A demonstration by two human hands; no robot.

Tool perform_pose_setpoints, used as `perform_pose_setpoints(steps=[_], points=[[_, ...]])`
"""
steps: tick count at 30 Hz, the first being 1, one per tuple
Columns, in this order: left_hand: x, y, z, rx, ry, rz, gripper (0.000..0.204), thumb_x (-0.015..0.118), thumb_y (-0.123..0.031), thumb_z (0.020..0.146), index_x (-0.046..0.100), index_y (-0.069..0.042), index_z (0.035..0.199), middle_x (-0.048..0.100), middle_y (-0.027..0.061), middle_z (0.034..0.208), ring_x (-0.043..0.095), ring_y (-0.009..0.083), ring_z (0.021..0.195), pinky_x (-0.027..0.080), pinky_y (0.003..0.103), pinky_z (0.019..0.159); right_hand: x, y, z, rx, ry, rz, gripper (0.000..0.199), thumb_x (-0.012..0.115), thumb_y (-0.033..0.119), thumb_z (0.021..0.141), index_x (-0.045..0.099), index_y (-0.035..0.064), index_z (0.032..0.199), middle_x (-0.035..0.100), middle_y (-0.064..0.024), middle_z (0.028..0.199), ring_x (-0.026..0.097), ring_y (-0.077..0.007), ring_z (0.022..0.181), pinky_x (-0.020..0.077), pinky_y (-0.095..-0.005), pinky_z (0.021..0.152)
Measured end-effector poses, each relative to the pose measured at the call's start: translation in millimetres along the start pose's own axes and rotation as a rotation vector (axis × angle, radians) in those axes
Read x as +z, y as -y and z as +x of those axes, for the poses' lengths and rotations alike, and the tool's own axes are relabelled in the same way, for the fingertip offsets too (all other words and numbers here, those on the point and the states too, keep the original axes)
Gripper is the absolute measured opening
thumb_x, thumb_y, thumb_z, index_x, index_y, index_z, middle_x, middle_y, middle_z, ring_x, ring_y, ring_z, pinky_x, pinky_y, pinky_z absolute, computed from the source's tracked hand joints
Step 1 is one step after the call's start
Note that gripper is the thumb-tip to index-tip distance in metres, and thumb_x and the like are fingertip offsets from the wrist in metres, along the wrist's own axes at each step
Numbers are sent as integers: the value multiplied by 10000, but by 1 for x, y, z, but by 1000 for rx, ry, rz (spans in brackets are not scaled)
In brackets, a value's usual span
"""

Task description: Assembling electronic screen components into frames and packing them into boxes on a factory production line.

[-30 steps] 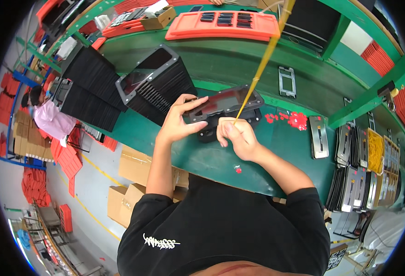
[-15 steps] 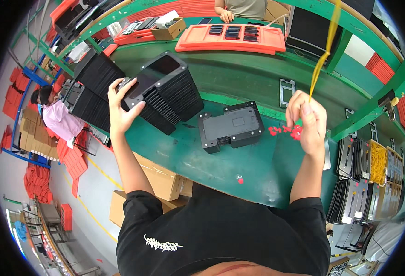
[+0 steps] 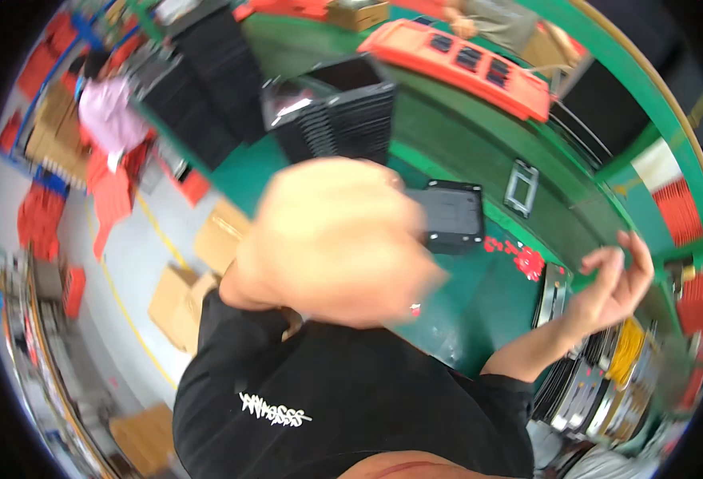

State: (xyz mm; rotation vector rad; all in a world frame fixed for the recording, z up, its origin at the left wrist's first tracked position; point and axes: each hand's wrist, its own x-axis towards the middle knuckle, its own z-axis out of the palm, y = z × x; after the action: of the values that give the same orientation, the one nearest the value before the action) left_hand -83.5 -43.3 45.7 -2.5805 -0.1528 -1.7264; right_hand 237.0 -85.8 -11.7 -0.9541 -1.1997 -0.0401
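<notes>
Blk rectangular plastic fixture (image 3: 457,214), visible top bare, has L hand (image 3: 339,239) left of it, grip too blurred to tell, R hand (image 3: 619,279) right, fingers loosely spread, nothing held, & stacked blk glossy-topped rectangular frames (image 3: 355,120) behind-left, done vs. to-do unclear.

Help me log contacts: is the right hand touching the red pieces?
Apart. The head view shows green surface plainly between the right hand and the red pieces.
</notes>
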Motion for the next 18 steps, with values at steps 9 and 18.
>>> perform_pose_setpoints(steps=[9,18], points=[[-19,-52,22,14,29,165,326,738,-23,671,428,-104,616,425,19,626,402,192,513,268,323,439,-5,-6,6,-47,38,-24,291,537,23,988,538,-101,1251,645,-252,1128,567,-170,633,475,-286,702],[-22,-34,-82,-147,-37,358,379,765,62,649,414,-78,632,348,53,576,356,224,458,251,354,419,23,-3,-26,-103,387,78,166,550,11,983,606,-69,1118,661,-193,1029,536,-151,656,438,-265,623]])
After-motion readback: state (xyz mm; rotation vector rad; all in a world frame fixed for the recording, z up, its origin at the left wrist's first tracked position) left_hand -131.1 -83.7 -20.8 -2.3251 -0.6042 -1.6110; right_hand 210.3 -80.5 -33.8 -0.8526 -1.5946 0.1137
